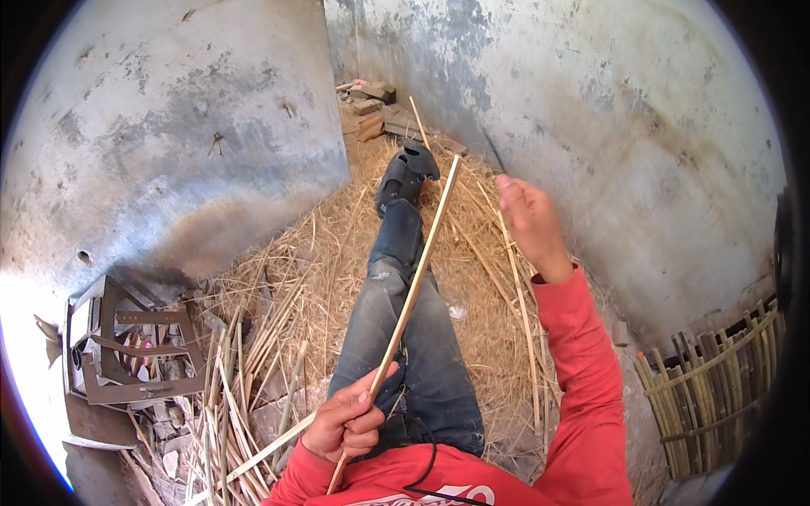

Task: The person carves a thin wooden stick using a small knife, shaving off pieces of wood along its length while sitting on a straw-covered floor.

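Hands at work on a long thin bamboo strip (413, 282). Left hand (346, 422) low down near the red shirt, fingers shut tight around the strip close to its bottom end. Strip sticking up and away from that fist, leaning a little to the right, over the legs in blue jeans (405, 337), its top end near the dark shoes (405, 177). A short bit of the strip poking out under the fist.

Right hand (527, 219) held up high, well apart from the left hand and to the right of the strip's top end. Fingers of that hand curled in, maybe pinching something very thin; hard to tell if anything is in them. Not touching the strip.

Dry straw (337, 244) all over the ground under the legs and between the two hands. More bamboo sticks (245, 371) in a loose pile just left of the left hand. Past those, farther left, a rusty metal frame (126, 346) by the wall. Far out to the right of the right arm, a woven bamboo basket (717, 379). Way beyond both hands, some bricks (367, 105) in the corner of the grey walls (194, 126).
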`<state>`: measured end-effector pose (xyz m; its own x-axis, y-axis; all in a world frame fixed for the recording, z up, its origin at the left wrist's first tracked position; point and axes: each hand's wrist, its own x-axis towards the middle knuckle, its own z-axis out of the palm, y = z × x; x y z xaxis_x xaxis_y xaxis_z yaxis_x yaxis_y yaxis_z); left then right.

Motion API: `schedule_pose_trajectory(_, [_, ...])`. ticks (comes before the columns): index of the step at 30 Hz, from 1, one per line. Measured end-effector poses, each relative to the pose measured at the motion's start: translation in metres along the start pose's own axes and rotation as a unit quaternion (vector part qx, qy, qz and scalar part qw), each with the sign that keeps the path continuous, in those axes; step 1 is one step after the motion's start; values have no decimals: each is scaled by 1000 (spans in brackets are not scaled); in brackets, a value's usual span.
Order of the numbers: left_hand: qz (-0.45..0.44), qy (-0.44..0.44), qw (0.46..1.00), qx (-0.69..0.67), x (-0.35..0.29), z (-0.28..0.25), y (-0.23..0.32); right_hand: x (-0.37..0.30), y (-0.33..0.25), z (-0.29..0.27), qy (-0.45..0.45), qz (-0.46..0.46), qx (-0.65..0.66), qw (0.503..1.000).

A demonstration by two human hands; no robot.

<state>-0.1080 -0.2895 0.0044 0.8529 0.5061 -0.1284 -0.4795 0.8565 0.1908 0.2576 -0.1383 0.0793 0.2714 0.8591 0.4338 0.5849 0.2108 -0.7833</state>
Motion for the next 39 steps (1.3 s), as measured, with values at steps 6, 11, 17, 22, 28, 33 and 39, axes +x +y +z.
schedule_pose_trajectory(6, [-12, -14, 1000, 0, 3, -2, -3, -19, -56, 14, -88, -51, -5, 995])
schedule_pose_trajectory(11, [-7, -18, 1000, -10, 1, -5, -4, -25, -57, 27, -89, -64, -8, 994])
schedule_pose_trajectory(17, [-2, -13, 1000, -14, 1, -10, -2, -41, -51, 29, -82, -71, 39, 993])
schedule_pose_trajectory(22, [-5, 7, 1000, -1, 3, -6, -3, -24, -51, 7, -80, -58, 30, 995])
schedule_pose_trajectory(28, [54, 63, 988, 129, 8, 1, -4, -44, -58, 13, -169, -59, 14, 984])
schedule_pose_trajectory(33, [69, 53, 982, 166, 8, 1, -8, -24, -37, 19, -44, -90, -10, 995])
schedule_pose_trajectory(39, [46, 33, 991, 118, 9, 6, -9, -21, -39, 19, -17, -109, -70, 991])
